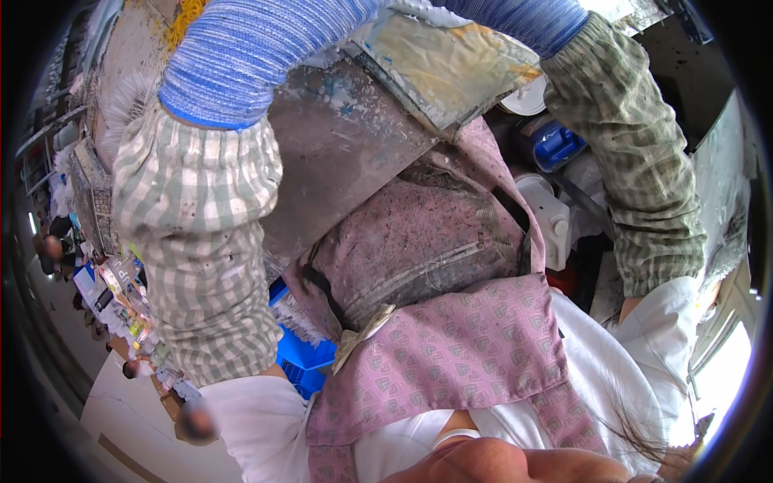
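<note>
My left hand [250,56], in a blue-and-white knitted glove, reaches across the upper left over a grey, paint-flecked work surface [330,157]. Its fingers run past the upper edge of the head view, so anything in them is hidden. At the upper right, only the wrist part of my right hand [531,22] shows, in a similar blue glove; its fingers are also cut off. Between the two lies a board [447,68] covered with a yellowish, stained sheet, nearest to my right hand. Checked sleeve covers wrap both forearms.
A blue motor-like object [555,145] and a white plastic jug [547,217] stand below my right forearm. A blue crate [302,354] is beside my left elbow. Yellow stringy material [185,20] lies at the upper left. Several people and cluttered tables appear at the far left.
</note>
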`<action>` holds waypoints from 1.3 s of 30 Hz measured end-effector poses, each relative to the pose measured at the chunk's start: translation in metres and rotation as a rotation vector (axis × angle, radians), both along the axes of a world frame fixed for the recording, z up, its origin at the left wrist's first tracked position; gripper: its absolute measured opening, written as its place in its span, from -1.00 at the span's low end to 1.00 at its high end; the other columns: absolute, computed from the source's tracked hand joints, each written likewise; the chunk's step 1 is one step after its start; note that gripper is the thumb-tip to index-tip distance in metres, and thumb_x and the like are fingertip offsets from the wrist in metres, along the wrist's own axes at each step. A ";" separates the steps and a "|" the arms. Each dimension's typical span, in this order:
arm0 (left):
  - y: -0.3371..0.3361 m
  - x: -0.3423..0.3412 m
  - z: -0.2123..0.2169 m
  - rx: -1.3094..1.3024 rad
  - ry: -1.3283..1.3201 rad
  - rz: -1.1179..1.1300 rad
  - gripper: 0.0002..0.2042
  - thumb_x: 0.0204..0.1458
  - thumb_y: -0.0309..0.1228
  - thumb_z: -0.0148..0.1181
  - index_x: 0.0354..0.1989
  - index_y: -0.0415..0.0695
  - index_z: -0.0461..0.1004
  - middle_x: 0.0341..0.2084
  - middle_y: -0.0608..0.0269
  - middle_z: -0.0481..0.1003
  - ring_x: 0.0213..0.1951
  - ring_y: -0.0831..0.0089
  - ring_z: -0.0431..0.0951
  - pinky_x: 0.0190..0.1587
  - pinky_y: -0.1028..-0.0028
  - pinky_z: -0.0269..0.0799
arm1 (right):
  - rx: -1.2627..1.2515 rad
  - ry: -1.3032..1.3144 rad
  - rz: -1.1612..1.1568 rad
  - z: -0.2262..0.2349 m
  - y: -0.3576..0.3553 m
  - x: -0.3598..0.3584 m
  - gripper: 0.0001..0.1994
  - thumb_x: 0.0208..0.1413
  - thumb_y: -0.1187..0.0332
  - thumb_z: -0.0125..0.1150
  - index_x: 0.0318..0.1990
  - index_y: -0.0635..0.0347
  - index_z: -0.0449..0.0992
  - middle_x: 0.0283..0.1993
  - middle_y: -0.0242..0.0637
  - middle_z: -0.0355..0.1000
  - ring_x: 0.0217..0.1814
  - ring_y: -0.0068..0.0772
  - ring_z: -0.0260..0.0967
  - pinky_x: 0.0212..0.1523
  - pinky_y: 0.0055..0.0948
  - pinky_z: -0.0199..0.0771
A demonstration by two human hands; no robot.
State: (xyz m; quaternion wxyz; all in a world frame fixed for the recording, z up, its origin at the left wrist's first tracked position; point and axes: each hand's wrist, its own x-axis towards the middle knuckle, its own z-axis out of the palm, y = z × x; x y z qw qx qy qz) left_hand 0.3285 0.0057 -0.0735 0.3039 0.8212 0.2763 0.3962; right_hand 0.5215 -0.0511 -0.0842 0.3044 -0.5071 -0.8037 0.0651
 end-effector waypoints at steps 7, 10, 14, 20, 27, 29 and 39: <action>-0.008 0.004 0.008 -0.199 -0.027 0.011 -0.40 0.12 -0.30 0.34 0.28 -0.25 0.27 -0.02 0.12 0.50 -0.04 0.44 0.53 0.00 0.46 0.52 | 0.075 0.017 0.018 -0.013 0.002 0.004 -0.89 -0.05 0.39 0.32 -0.40 0.20 0.54 -0.47 -0.08 0.45 -0.43 -0.04 0.43 -0.38 -0.24 0.43; -0.014 0.009 0.016 -0.283 -0.064 -0.001 -0.40 0.12 -0.29 0.34 0.28 -0.25 0.26 -0.01 0.13 0.50 -0.03 0.44 0.53 0.01 0.46 0.52 | -0.064 0.209 0.093 0.017 -0.008 0.001 -0.90 0.03 0.41 0.31 -0.35 0.23 0.54 -0.46 -0.15 0.47 -0.42 -0.22 0.47 -0.35 -0.32 0.46; -0.037 -0.019 0.039 -0.396 -0.090 -0.009 -0.39 0.12 -0.29 0.35 0.29 -0.25 0.26 -0.01 0.13 0.50 -0.03 0.43 0.53 0.01 0.45 0.52 | -0.316 0.304 0.039 0.019 -0.008 -0.001 -0.85 0.15 0.35 0.31 -0.30 0.25 0.54 -0.42 -0.23 0.52 -0.36 -0.40 0.48 -0.31 -0.39 0.49; -0.052 -0.027 0.055 -0.470 -0.177 -0.015 -0.31 0.10 -0.20 0.38 0.32 -0.23 0.20 -0.01 0.19 0.50 -0.03 0.43 0.53 0.04 0.45 0.50 | -0.480 0.340 0.084 0.054 -0.025 -0.008 -0.70 0.19 0.16 0.34 -0.15 0.23 0.57 -0.31 -0.28 0.57 -0.29 -0.42 0.52 -0.26 -0.39 0.52; -0.076 -0.069 0.066 -0.486 -0.368 0.101 -0.41 0.09 -0.35 0.40 0.22 -0.26 0.25 -0.07 0.17 0.51 -0.08 0.48 0.56 -0.04 0.49 0.56 | -0.279 0.187 0.199 0.077 -0.031 -0.063 -0.59 0.14 0.04 0.30 -0.04 0.17 0.53 -0.27 -0.16 0.52 -0.21 -0.09 0.52 -0.26 -0.22 0.54; -0.094 -0.096 0.056 -0.573 -0.438 0.275 -0.48 0.15 -0.38 0.31 0.24 -0.21 0.24 -0.01 0.15 0.47 -0.02 0.42 0.54 0.02 0.44 0.54 | -0.020 0.139 0.277 0.091 -0.035 -0.062 -0.67 0.14 0.13 0.33 -0.11 0.17 0.55 -0.33 -0.25 0.53 -0.30 -0.25 0.51 -0.28 -0.28 0.50; -0.206 -0.137 -0.070 -1.678 -1.847 0.105 -0.51 0.29 -0.04 -0.12 0.20 -0.14 0.41 0.09 0.05 0.51 0.08 0.09 0.54 0.07 0.03 0.57 | -0.595 0.800 0.218 0.060 -0.098 -0.086 -0.76 0.25 0.21 0.28 -0.14 0.22 0.56 -0.38 -0.49 0.44 -0.32 -0.69 0.29 -0.29 -0.52 0.38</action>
